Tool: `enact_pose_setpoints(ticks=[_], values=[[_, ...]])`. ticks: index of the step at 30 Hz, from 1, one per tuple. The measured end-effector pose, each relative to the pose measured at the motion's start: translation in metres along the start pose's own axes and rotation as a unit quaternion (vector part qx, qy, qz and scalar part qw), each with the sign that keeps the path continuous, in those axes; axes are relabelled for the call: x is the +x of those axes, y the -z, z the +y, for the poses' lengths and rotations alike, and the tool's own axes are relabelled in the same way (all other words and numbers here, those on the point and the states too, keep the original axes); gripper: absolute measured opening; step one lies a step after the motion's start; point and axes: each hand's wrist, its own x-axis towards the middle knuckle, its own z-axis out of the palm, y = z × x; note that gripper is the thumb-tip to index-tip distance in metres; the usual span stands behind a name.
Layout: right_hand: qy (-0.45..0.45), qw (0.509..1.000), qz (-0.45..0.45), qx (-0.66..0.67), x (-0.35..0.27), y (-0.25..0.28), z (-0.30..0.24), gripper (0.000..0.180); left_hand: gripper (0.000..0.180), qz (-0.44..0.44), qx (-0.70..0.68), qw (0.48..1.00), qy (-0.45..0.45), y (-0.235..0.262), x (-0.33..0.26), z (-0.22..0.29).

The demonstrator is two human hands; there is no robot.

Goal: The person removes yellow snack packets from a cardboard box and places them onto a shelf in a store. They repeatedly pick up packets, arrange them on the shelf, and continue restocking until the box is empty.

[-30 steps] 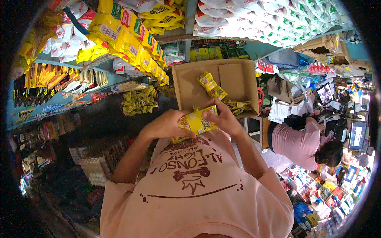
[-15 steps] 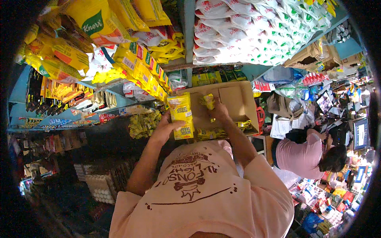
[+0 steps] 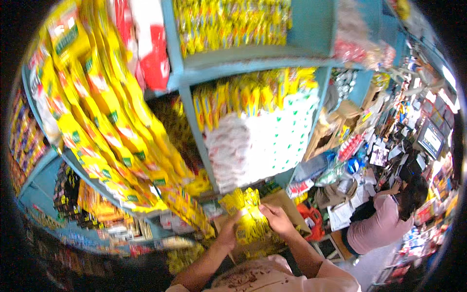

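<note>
Over the cardboard box: yellow packet bundle; left hand and right hand gripping its opposite sides; step: seemingly gathering packets; next: likely needs even two-handed support

The left hand and right hand have their grip on opposite sides of a bundle of yellow packets, held over an open cardboard box. Yellow packet strips run down the left, white packs lie in blue shelving ahead, and a person in pink is at the right.
</note>
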Motion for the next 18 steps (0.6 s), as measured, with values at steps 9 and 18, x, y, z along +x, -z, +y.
enact_pose_setpoints(ticks=[9, 18], values=[[0.364, 0.863, 0.171, 0.304, -0.049, 0.026, -0.171, 0.048, 0.063, -0.315, -0.013, 0.945, -0.081, -0.138, 0.003, 0.095], [0.539, 0.730, 0.409, -0.096, -0.001, 0.028, -0.246, 0.124, 0.063, -0.399, -0.009, 0.887, -0.233, -0.315, -0.001, 0.153]])
